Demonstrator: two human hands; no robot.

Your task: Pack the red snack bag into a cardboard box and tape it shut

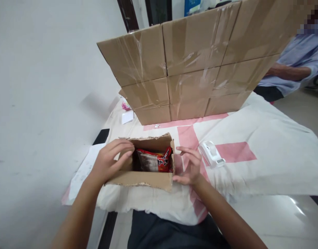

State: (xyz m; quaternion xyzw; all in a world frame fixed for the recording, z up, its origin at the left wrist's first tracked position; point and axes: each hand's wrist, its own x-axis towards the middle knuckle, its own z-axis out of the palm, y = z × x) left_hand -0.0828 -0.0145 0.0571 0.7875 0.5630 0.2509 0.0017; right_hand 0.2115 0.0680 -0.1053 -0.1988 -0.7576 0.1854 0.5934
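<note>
A small open cardboard box (146,179) sits on a white and pink cloth (265,162) in front of me. Inside lies a red snack packet (156,160). My left hand (111,160) rests on the box's left flap, fingers curled over the edge into the opening. My right hand (188,166) hovers just beside the box's right wall, fingers spread and holding nothing. A white tape dispenser (212,154) lies on the cloth just right of my right hand.
A wall of stacked, taped cardboard boxes (190,65) stands at the back of the cloth. Another person in a light blue sleeve (299,58) sits behind them at the right. A white paper (128,117) lies near the stack's left; a white wall runs along the left.
</note>
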